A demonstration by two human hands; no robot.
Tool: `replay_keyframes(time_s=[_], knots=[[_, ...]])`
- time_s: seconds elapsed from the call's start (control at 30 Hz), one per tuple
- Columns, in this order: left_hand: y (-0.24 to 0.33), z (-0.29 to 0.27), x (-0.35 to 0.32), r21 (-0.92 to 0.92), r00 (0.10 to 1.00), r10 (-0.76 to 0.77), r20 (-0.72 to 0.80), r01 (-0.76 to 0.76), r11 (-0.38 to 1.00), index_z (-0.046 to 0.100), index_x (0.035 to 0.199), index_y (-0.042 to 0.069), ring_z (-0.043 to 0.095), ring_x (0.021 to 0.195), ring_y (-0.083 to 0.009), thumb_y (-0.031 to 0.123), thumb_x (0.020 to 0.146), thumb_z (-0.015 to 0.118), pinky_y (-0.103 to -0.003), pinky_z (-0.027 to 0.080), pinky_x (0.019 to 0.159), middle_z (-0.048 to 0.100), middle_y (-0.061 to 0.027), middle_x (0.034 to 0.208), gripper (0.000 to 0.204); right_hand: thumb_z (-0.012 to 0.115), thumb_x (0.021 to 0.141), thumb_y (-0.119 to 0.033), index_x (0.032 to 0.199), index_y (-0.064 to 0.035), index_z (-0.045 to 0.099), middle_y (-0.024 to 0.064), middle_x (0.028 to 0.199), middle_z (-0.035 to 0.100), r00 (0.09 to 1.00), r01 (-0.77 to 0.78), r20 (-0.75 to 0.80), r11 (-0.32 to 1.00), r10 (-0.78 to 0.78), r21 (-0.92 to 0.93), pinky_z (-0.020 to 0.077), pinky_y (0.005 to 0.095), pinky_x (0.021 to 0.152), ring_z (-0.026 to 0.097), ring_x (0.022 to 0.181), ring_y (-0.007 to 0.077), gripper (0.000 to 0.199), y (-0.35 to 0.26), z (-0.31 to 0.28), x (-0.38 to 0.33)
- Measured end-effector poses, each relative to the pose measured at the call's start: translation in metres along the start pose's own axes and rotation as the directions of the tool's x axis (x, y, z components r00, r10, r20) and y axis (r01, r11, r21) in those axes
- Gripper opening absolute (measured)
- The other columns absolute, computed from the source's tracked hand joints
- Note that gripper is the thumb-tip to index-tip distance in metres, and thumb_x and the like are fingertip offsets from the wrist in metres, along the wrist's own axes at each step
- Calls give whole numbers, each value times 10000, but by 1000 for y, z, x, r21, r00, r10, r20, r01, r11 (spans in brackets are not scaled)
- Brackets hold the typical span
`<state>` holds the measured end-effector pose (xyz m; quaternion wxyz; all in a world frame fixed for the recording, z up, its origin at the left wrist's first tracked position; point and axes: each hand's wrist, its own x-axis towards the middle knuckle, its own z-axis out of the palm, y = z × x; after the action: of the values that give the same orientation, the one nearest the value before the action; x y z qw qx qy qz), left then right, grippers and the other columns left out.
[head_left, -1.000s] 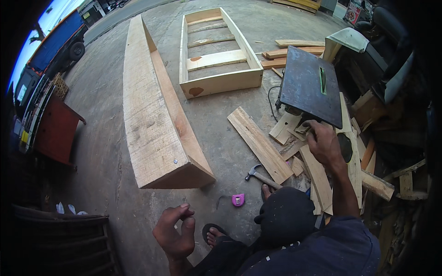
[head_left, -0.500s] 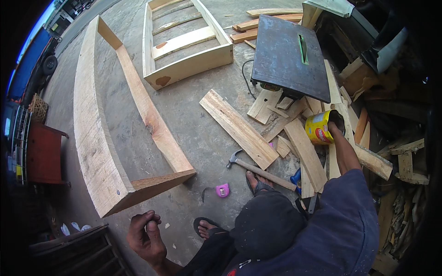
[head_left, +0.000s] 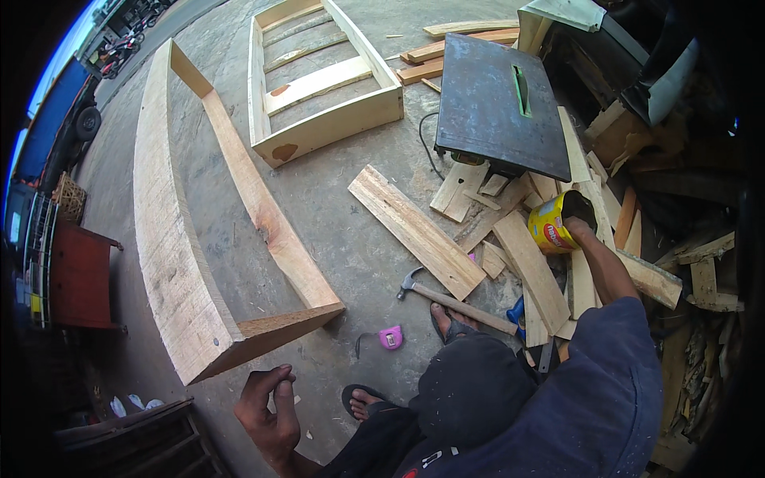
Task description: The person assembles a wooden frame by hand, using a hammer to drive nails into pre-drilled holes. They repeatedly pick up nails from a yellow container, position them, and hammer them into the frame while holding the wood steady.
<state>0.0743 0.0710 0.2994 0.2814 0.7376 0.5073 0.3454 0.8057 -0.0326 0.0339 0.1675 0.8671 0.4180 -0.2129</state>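
My left hand is held up at the lower left, beside the near corner of a long wooden frame. Its fingers curl toward the thumb; whatever may be between them is too small to make out. My right arm stretches out to a yellow tin can, which lies tilted on scrap boards. The fingers of my right hand reach into its mouth, so the rim and shadow hide them. On the ground between my arms are a claw hammer and a pink tape measure.
A dark table saw stands beyond the can. Loose boards lie around it, and a blue-handled saw rests near my foot. Farther off is a second, slatted wooden frame. A red cabinet stands at the left.
The whole view has shifted slightly. My right hand stays at the can's mouth, and my left hand keeps its curled pose near the frame's corner.
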Motion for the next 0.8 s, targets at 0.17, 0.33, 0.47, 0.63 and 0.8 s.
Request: replay_keyframes(time_s=[0.17,0.33,0.47,0.63,0.8], knots=[[3,-4,-2,-10,1000,-8,11,8,1000,728,1048,-7,707,769,-243,-99,842,634,-323,544,705,724,-159,861,245,609,889,-199,1029,-12,781,231,1060,759,948,-178,-303,948,94,-264,587,491,859,759,977,365,290,-28,-71,-51],[2,5,0,-111,992,44,121,-31,993,728,1058,-9,712,773,-246,-111,833,652,-329,552,709,726,-159,859,258,634,911,-238,1078,-11,747,171,833,740,860,-153,-483,986,163,61,574,424,651,750,744,309,303,-61,-119,-116],[-3,33,3,-297,970,68,233,5,955,720,1129,2,712,785,-247,-40,908,679,-333,565,710,734,-153,918,229,647,978,-251,1041,-1,749,55,713,684,964,226,-266,613,-27,757,528,317,577,685,627,135,277,-160,-136,-179],[0,100,-2,-762,873,-165,459,483,431,504,1450,23,630,1130,-227,309,1045,636,-392,503,1008,660,-117,1224,513,657,1029,-230,1095,-20,734,40,739,681,642,373,-65,237,-764,897,523,270,552,660,611,91,233,-326,-142,-248],[-8,115,-7,-795,791,-290,538,362,-487,528,1399,17,587,1116,-217,465,1080,519,-426,443,1079,648,-87,1139,550,690,977,-203,1146,-82,725,166,968,729,65,942,-390,-73,-919,329,554,394,654,724,757,317,211,-413,-164,-279]])
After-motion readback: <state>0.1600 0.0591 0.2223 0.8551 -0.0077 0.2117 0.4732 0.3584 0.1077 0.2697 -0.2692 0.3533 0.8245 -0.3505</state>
